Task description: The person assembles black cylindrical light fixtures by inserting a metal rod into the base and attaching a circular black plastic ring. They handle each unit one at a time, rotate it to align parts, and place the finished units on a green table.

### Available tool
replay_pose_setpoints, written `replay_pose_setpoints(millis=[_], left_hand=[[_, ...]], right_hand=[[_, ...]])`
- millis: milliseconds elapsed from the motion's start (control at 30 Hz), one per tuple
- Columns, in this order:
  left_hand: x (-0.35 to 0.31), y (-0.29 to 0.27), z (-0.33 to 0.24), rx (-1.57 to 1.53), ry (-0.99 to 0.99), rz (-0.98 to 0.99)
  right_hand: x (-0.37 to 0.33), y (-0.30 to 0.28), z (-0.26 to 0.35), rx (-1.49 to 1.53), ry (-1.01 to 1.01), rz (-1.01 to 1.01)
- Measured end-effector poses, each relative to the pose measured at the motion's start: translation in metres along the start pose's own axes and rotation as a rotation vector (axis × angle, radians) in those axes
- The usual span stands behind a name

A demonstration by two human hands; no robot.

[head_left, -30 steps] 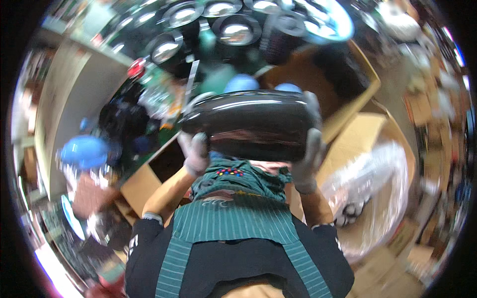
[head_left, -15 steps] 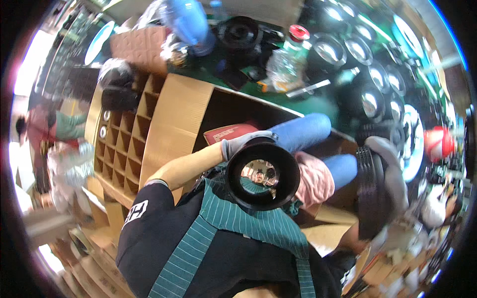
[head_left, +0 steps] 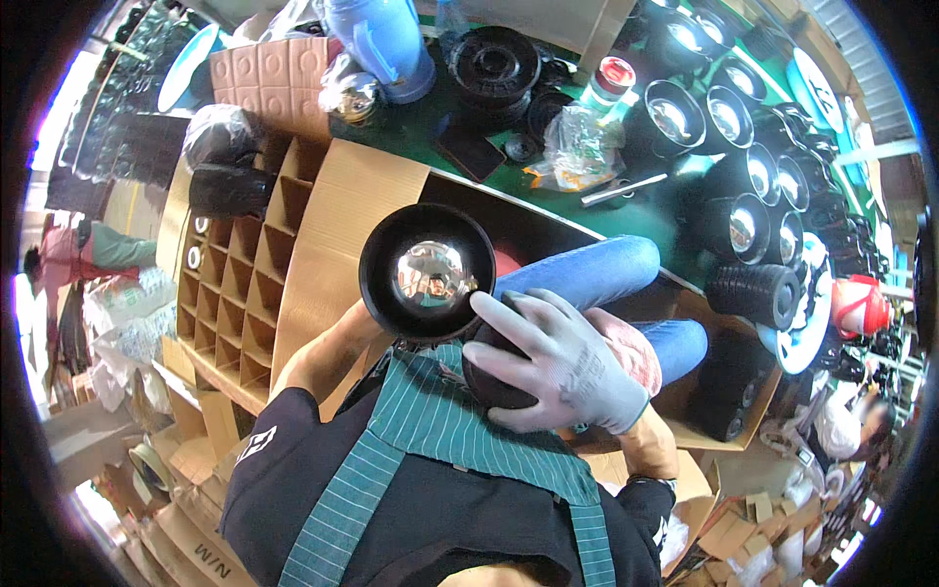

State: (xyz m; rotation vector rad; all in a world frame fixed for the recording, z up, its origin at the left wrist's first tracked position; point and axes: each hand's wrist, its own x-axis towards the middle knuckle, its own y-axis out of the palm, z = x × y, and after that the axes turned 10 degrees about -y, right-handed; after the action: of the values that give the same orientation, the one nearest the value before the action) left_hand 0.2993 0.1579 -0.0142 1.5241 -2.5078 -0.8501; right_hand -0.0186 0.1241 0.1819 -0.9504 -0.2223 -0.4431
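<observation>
In front of my chest a black bowl-shaped housing (head_left: pixel 381 264) with a shiny, mirror-like centre faces up. My left forearm (head_left: pixel 337 357) runs up behind it, and that hand, hidden by the housing, holds it. To its right, my right hand (head_left: pixel 562 362) in a grey-white glove closes from above over a dark round part (head_left: pixel 494 377). The glove covers much of that part, so its exact kind does not show. The index fingertip lies at the housing's lower right rim.
Left is a carton with cardboard dividers (head_left: pixel 235 284). The green table (head_left: pixel 636 215) bears black housings with shiny centres (head_left: pixel 675 112), a blue jug (head_left: pixel 381 49), a red-lidded jar (head_left: pixel 613 78) and a ribbed black part (head_left: pixel 751 295). An open carton lies beneath my blue-sleeved legs (head_left: pixel 587 266).
My right hand has come from the right side to my chest with a black part. The housing at my left hand has moved left and up, and the left glove is now hidden behind it.
</observation>
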Motion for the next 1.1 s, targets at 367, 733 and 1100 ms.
replay_pose_setpoints(millis=[367, 733, 1100], left_hand=[[-0.009, -0.006, 0.009, 0.003, -0.251, -0.345], [-0.067, 0.069, -0.157, 1.658, 0.170, -0.015], [-0.210, -0.096, -0.229, 1.288, -0.561, -1.272]], right_hand=[[0.006, 0.009, 0.003, 0.142, 0.145, 0.124], [0.012, 0.014, -0.025, 0.372, -0.006, 0.131], [-0.064, 0.036, -0.058, 0.843, 0.413, -0.208]])
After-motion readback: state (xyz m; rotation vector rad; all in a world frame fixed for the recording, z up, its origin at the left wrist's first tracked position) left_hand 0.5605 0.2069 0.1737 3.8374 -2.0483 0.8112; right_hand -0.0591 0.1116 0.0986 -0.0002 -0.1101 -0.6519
